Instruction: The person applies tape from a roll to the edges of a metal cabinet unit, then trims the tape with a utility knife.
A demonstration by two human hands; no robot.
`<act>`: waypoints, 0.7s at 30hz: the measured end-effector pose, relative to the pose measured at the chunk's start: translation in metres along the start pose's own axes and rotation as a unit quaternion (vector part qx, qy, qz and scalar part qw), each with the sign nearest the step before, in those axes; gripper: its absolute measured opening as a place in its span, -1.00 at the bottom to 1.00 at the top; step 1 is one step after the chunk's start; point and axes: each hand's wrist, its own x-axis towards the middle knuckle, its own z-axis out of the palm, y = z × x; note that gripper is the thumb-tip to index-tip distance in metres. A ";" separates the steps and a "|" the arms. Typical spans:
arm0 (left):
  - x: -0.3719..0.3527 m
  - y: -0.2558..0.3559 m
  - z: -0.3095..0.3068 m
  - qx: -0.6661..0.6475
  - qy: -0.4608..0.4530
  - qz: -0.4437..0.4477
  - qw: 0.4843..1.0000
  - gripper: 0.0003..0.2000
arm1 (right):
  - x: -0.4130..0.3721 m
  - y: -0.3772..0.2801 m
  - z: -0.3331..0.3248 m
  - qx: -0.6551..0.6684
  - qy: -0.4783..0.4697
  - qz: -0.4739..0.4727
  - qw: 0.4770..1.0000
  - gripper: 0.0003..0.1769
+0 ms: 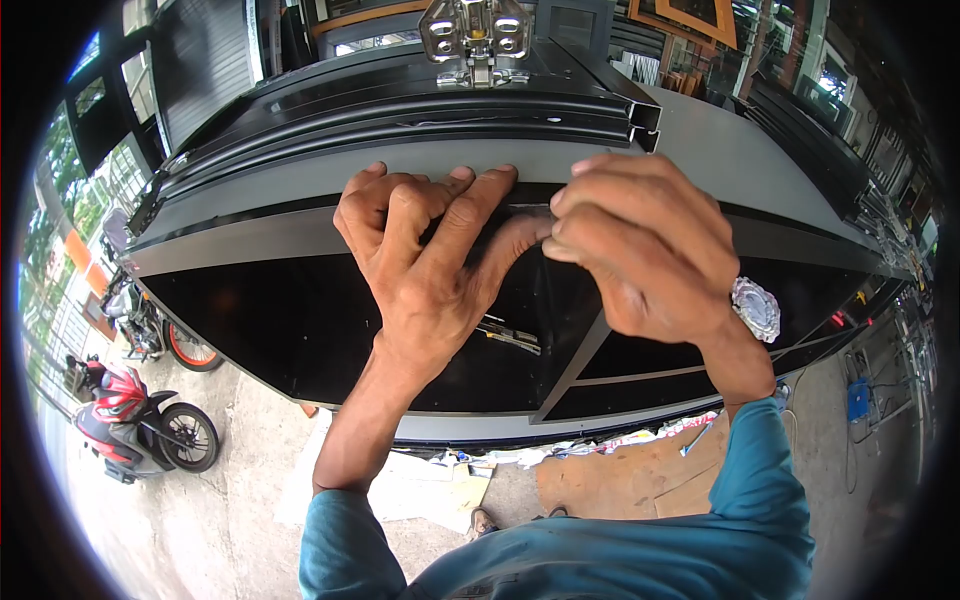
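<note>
My left hand (435,255) lies over the upper edge of a dark framed panel (270,310), fingers spread across its grey frame (300,232) and its thumb reaching right. Close beside that thumb, my right hand (645,240) has its fingers curled and pressed together near the frame; whatever they pinch is too small to make out. Below my left hand, a small metal piece (510,335) lies on the black surface. A crumpled foil-like disc (756,309) sits right of my right wrist.
Black metal profiles (400,125) lie along the far side of the grey table (700,145). A clear-and-metal fitting (477,40) stands at the top. Motorbikes (125,420) are parked at left. Cardboard (610,485) lies on the floor.
</note>
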 end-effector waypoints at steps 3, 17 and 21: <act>0.000 -0.002 0.002 0.013 0.011 0.016 1.000 -0.59 | -0.008 -0.012 0.001 -0.061 -0.007 -0.017 0.998 -0.78; -0.003 -0.004 0.003 0.013 0.025 0.029 0.999 -0.54 | -0.002 -0.014 -0.004 -0.076 -0.013 -0.056 0.995 -0.70; -0.002 -0.004 0.003 0.022 0.028 0.035 0.999 -0.54 | 0.006 -0.010 -0.011 -0.042 -0.051 0.022 0.998 -0.73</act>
